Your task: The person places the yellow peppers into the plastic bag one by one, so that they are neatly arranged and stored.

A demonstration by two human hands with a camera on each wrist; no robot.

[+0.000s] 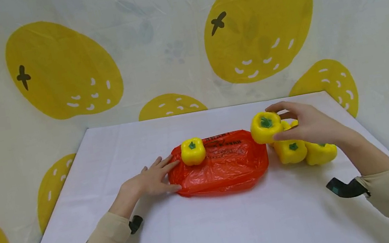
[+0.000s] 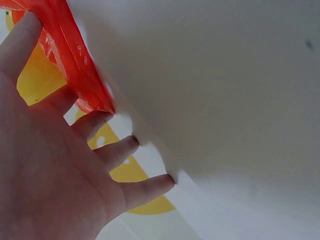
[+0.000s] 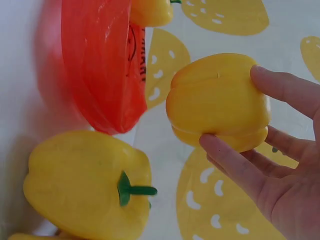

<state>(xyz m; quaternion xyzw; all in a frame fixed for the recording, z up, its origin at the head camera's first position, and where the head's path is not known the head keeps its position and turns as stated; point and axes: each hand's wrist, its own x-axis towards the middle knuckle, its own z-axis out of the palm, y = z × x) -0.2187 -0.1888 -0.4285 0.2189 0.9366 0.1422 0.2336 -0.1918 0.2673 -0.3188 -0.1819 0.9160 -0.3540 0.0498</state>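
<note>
My right hand (image 1: 308, 122) pinches a yellow bell pepper (image 1: 266, 127) between thumb and fingers, raised beside the right end of a red plastic bag (image 1: 227, 172). In the right wrist view, the held pepper (image 3: 217, 97) hangs clear of another pepper (image 3: 90, 185) below. On top of the bag, toward its left, sits one more yellow pepper (image 1: 193, 152) with a green stem. My left hand (image 1: 152, 180) lies with spread fingers at the bag's left end, fingertips touching the red plastic (image 2: 75, 55).
Several yellow peppers (image 1: 291, 151) stand grouped right of the bag, partly hidden behind my right hand. A white table (image 1: 214, 231) carries everything. Behind it hangs a pale cloth (image 1: 164, 35) printed with large yellow fruits.
</note>
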